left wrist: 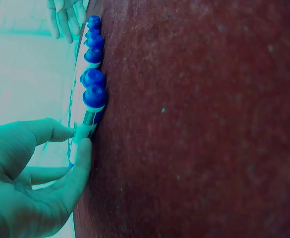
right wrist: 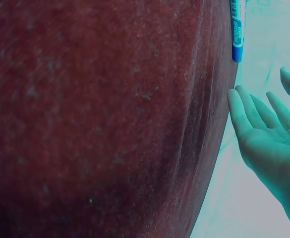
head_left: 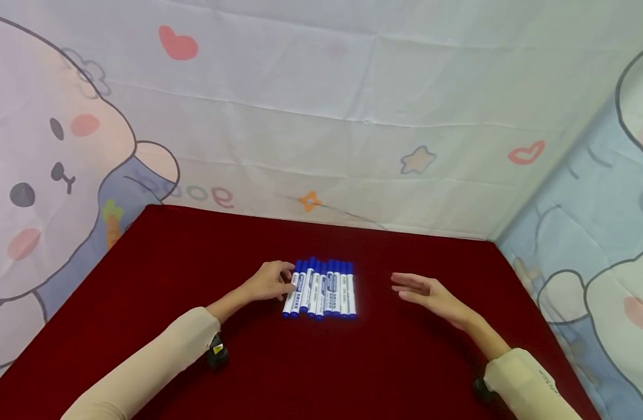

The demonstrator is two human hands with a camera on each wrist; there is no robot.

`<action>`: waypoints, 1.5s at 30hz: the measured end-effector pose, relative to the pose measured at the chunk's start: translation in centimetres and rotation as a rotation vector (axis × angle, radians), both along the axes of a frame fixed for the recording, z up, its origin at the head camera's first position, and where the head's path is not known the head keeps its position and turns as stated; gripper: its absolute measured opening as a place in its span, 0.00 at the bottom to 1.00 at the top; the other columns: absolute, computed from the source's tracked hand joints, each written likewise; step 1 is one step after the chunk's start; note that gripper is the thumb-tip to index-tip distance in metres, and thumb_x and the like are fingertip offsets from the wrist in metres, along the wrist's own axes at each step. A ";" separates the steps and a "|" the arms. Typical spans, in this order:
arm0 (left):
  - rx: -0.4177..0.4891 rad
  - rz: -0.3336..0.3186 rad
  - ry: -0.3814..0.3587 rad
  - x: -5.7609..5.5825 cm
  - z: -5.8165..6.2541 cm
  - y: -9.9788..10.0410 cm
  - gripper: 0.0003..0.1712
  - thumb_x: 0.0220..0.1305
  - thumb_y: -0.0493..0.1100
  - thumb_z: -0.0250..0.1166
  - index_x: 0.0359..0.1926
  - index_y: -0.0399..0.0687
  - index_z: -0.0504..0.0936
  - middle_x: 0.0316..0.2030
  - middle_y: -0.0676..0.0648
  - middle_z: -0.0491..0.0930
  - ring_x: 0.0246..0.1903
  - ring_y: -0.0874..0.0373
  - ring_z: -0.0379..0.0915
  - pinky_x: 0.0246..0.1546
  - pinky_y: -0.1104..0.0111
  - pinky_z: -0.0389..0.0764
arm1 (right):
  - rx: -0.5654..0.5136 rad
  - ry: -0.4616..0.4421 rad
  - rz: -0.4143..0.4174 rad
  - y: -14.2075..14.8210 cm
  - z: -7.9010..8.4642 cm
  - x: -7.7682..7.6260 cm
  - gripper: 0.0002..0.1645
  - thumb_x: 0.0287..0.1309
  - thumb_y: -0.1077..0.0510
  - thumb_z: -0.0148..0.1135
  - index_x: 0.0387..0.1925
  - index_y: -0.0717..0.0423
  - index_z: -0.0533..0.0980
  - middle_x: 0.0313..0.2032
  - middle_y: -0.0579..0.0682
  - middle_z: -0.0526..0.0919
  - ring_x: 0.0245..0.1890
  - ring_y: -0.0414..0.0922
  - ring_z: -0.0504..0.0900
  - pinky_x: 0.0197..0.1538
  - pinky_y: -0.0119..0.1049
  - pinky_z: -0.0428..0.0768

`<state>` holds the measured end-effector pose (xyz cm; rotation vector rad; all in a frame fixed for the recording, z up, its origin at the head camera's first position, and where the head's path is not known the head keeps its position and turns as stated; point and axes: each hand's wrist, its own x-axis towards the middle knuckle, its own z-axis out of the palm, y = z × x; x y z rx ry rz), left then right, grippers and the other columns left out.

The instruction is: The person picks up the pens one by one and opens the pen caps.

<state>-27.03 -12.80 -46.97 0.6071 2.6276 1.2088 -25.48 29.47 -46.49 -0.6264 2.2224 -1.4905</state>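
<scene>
Several white markers (head_left: 329,291) with blue caps lie side by side in a row on the table, their ends slightly uneven. At the row's left edge is my left hand (head_left: 270,282), its thumb and fingers spread along the outermost marker. The left wrist view has this hand (left wrist: 40,173) with its fingertips at the side of the nearest marker (left wrist: 87,119). Apart from the row, on its right, my right hand (head_left: 431,297) hovers with fingers extended and nothing in it. A single marker (right wrist: 238,32) shows beyond the right hand (right wrist: 268,134) in the right wrist view.
A dark red cloth (head_left: 321,367) covers the table. Behind it hangs a pale curtain (head_left: 321,87) with cartoon prints, and another printed sheet (head_left: 604,251) borders the right side.
</scene>
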 end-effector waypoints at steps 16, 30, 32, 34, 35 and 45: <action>-0.298 0.291 0.082 0.3 0.4 1.4 0.25 0.59 0.44 0.73 0.54 0.34 0.83 0.30 0.45 0.84 0.20 0.61 0.75 0.18 0.73 0.73 | -0.045 -0.018 0.036 0.2 -0.3 0.3 0.36 0.76 0.58 0.54 0.77 0.67 0.56 0.75 0.69 0.60 0.65 0.37 0.78 0.61 0.25 0.77; -0.027 0.140 -0.005 -0.3 0.3 -0.9 0.19 0.72 0.37 0.58 0.58 0.31 0.79 0.31 0.40 0.85 0.17 0.62 0.73 0.17 0.73 0.74 | -0.019 0.010 0.020 0.4 -0.2 1.1 0.34 0.77 0.58 0.53 0.76 0.67 0.57 0.74 0.70 0.63 0.66 0.54 0.78 0.61 0.33 0.81; 0.019 0.124 -0.006 -0.1 0.5 -1.3 0.20 0.71 0.36 0.59 0.59 0.29 0.77 0.33 0.38 0.86 0.18 0.61 0.74 0.18 0.73 0.75 | -0.015 0.010 0.021 0.3 -0.2 1.1 0.34 0.77 0.58 0.53 0.76 0.67 0.57 0.74 0.70 0.64 0.66 0.54 0.79 0.61 0.34 0.81; 0.041 0.110 0.001 0.3 0.7 -1.7 0.19 0.71 0.35 0.59 0.59 0.29 0.77 0.33 0.37 0.86 0.19 0.59 0.75 0.18 0.73 0.74 | -0.011 0.008 0.025 0.2 -0.2 1.0 0.34 0.77 0.57 0.53 0.76 0.66 0.57 0.74 0.69 0.64 0.65 0.55 0.79 0.61 0.35 0.81; 0.051 0.104 0.004 0.6 0.8 -1.9 0.18 0.71 0.35 0.59 0.58 0.30 0.78 0.33 0.37 0.86 0.19 0.58 0.76 0.18 0.73 0.74 | -0.010 0.008 0.028 0.2 -0.2 1.0 0.34 0.77 0.57 0.53 0.76 0.66 0.57 0.74 0.69 0.64 0.65 0.55 0.79 0.62 0.35 0.81; 0.082 -0.057 0.114 2.3 2.0 -2.3 0.15 0.68 0.36 0.65 0.54 0.37 0.84 0.36 0.37 0.87 0.22 0.56 0.79 0.21 0.71 0.77 | 0.016 0.014 0.025 -0.8 0.4 0.9 0.33 0.77 0.54 0.54 0.75 0.66 0.60 0.70 0.69 0.70 0.62 0.47 0.83 0.60 0.38 0.82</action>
